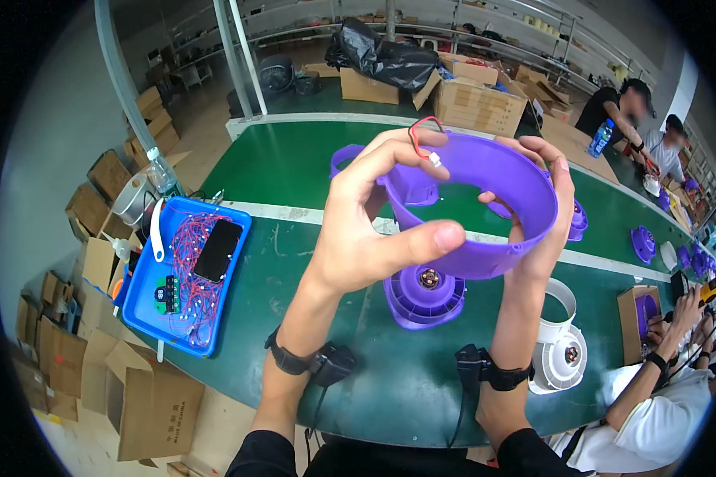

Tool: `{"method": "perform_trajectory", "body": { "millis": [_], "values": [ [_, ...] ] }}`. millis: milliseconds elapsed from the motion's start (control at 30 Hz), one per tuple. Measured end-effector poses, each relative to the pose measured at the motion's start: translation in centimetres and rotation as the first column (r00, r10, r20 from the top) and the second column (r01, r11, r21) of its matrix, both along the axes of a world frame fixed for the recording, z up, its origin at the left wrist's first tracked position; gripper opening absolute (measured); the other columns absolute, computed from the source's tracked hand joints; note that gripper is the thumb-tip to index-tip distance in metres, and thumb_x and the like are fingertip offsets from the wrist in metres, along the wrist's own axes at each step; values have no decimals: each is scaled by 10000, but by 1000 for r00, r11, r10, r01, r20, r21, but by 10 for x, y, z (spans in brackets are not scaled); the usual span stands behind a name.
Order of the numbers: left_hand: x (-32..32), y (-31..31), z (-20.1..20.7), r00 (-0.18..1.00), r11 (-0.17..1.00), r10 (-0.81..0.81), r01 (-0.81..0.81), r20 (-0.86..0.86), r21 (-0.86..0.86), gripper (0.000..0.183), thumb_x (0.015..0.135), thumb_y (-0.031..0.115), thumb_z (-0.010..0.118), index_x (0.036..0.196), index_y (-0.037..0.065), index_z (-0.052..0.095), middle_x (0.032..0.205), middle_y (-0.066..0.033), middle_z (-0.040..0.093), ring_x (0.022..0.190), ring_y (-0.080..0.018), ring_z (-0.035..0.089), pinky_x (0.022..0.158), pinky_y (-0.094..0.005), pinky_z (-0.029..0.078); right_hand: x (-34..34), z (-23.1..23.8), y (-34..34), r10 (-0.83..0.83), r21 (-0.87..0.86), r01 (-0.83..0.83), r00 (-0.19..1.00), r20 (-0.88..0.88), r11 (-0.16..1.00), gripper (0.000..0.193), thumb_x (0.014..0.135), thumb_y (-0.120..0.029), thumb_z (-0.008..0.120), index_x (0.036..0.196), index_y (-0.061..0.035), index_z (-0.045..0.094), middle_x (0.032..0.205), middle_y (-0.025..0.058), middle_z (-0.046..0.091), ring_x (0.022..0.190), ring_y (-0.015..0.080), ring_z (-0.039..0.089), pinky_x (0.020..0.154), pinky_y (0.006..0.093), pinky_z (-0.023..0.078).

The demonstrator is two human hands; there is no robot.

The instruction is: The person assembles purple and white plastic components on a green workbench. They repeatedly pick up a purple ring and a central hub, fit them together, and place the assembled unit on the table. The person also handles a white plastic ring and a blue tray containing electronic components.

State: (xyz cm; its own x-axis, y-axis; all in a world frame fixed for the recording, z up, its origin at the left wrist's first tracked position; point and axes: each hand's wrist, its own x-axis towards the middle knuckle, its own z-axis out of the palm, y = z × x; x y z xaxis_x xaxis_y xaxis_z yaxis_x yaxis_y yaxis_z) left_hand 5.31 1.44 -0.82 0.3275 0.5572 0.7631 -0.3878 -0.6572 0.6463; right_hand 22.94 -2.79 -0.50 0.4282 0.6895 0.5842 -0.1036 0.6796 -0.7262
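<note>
Both my hands hold up a purple plastic ring-shaped housing (485, 155) above the green table. My left hand (362, 230) grips its left side, thumb across the front wall and fingers over the rim. A red and black wire (414, 135) with a small white connector (434, 160) shows by those fingertips; where its other end goes is hidden. My right hand (555, 219) is wrapped round the ring's right side. Below the ring, a purple finned base (422, 306) with a copper-coloured motor centre stands on the table, partly covered by the ring.
At left lies a blue tray (243, 238) with red wires (187, 238), a black flat rectangular thing (218, 250) and a green circuit board (166, 295). White housing parts (561, 362) stand right of my right forearm. Co-workers (668, 413) sit along the right. Cardboard boxes (479, 103) stand behind.
</note>
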Motion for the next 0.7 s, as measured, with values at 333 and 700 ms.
{"method": "perform_trajectory", "body": {
  "millis": [333,700],
  "values": [
    [-1,-3,-4,970,988,152,-151,192,-22,304,708,177,860,786,17,614,1124,-149,583,1026,-191,554,899,-325,441,-25,-3,4,-222,317,139,944,243,938,856,798,-456,702,1414,-6,314,1412,188,385,1258,288,451,961,394,449],
    [-1,-8,2,971,981,194,-195,142,-3,196,818,136,780,912,-11,690,1022,-109,661,888,-160,617,778,-280,496,-10,-4,6,-145,240,62,927,345,969,1031,764,-632,712,1476,-41,256,1463,140,325,1275,298,469,945,437,502]
  ]
}}
